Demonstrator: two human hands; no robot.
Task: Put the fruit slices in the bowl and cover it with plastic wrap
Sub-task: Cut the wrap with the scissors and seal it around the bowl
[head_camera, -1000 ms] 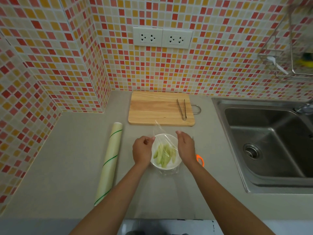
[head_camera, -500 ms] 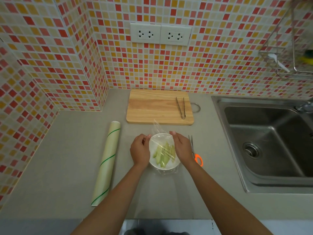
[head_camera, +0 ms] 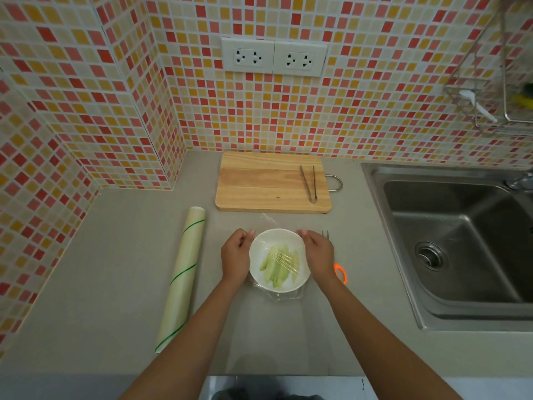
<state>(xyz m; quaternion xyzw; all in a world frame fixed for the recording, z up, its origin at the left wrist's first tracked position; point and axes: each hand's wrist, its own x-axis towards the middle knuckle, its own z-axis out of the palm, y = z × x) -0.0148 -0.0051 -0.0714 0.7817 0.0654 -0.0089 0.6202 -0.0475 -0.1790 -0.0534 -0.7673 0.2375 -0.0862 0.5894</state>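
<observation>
A white bowl (head_camera: pixel 259 249) stands on the grey counter and holds several pale green fruit slices (head_camera: pixel 277 267). A sheet of clear plastic wrap (head_camera: pixel 285 259) lies stretched across the bowl's top, with loose film showing behind it and below its near edge. My left hand (head_camera: pixel 235 256) cups the bowl's left side and my right hand (head_camera: pixel 317 255) cups its right side, both pressing the wrap against the rim.
The roll of plastic wrap (head_camera: pixel 183 277) lies to the left. A wooden cutting board (head_camera: pixel 268 183) with metal tongs (head_camera: pixel 309 183) sits behind the bowl. Orange-handled scissors (head_camera: pixel 339 272) lie under my right wrist. A steel sink (head_camera: pixel 461 241) is on the right.
Both hands moved from above the bowl outward and down to its sides. The raised wrap now lies flat over the bowl.
</observation>
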